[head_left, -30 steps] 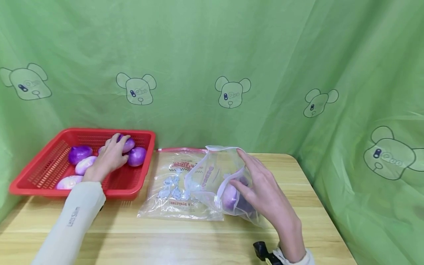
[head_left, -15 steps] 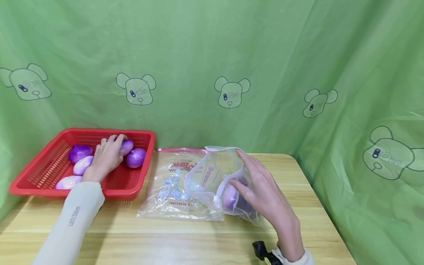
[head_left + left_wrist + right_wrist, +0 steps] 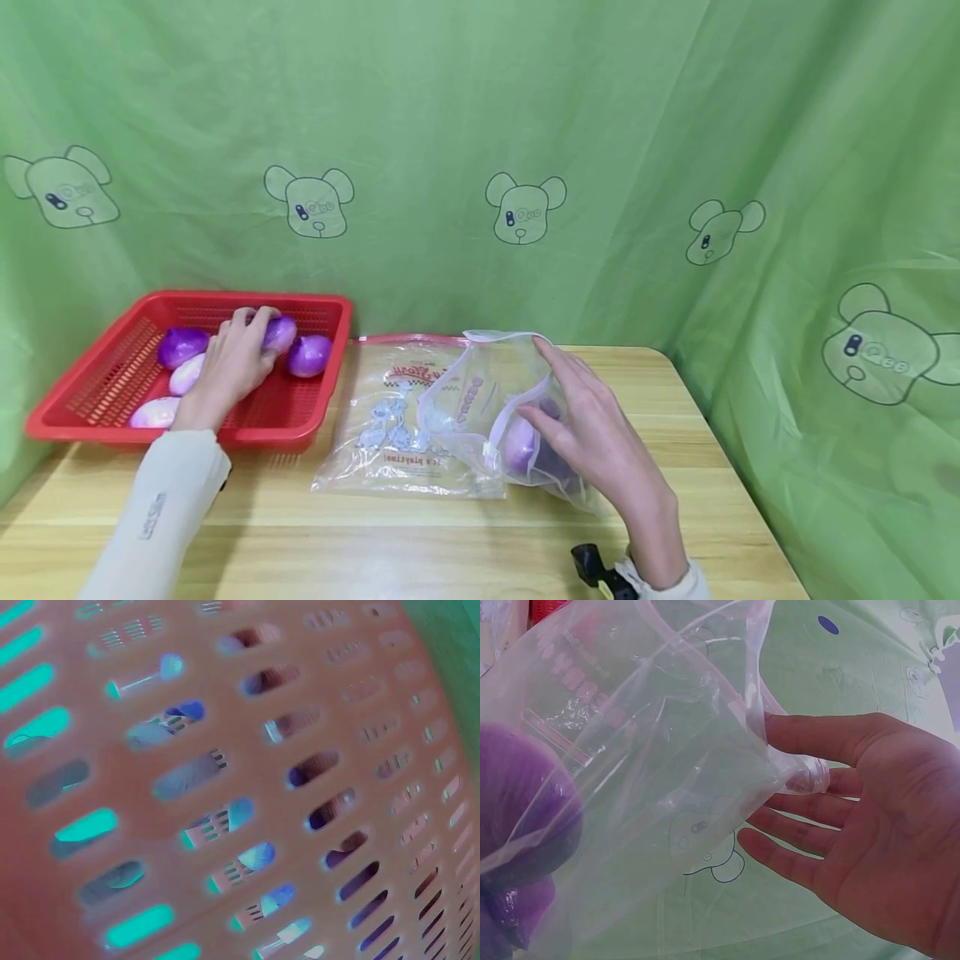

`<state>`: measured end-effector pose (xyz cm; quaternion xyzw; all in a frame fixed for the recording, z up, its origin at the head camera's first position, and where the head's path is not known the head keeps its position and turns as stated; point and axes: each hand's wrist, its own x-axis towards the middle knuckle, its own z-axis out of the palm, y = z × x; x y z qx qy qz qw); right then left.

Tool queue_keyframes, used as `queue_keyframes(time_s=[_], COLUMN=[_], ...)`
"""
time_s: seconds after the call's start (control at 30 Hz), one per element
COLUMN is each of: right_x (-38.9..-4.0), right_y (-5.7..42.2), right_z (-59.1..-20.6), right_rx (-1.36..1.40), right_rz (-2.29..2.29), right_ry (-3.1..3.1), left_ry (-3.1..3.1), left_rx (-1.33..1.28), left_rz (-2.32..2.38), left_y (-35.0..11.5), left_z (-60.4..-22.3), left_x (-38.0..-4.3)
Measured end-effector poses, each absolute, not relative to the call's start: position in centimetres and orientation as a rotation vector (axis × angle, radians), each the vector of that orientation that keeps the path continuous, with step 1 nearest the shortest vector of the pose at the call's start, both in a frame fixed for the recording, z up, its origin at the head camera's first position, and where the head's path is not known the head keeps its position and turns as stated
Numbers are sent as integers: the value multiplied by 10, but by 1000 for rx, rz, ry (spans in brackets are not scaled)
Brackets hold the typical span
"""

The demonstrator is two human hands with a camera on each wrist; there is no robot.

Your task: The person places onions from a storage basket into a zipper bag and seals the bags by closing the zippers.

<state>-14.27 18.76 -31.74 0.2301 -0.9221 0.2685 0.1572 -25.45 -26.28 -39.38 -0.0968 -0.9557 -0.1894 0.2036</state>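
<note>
From the head camera, my left hand is down inside the red basket, its fingers curled round a purple onion. Just to the right of that grip sits a second onion; to the left of my wrist and knuckles lie a dark onion and two paler onions. My right hand is over on the other side of the bench, thumb and forefinger spread wide and fairly straight against the rim of a clear zip bag, whose mouth gapes on the side facing my left hand. A bagged onion shows through the film just beside my right thumb, and between my hands a printed bag lies flat, partly under the other. The left wrist camera gives me only slotted basket wall with bits of purple behind it, so I can't tell my left fingers' hold from there. In the right wrist view my fingers reach straight to the bag's edge, with purple onions inside, beyond the fingertips. I'd call this step the pick-up; the next move seems to want a secure lift over the basket's rim, rightward to that mouth, with my right hand bracing it wide.
</note>
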Motion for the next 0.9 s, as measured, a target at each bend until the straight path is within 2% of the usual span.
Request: queue_keyframes(time_s=[0.9], right_x=[-142], right_y=[188], right_z=[-317], right_rx=[670], right_rz=[767], right_ry=[-2628], left_ry=[-2477], left_rx=[-296], left_rz=[-620], left_y=[-234], left_z=[-379], left_x=[-212])
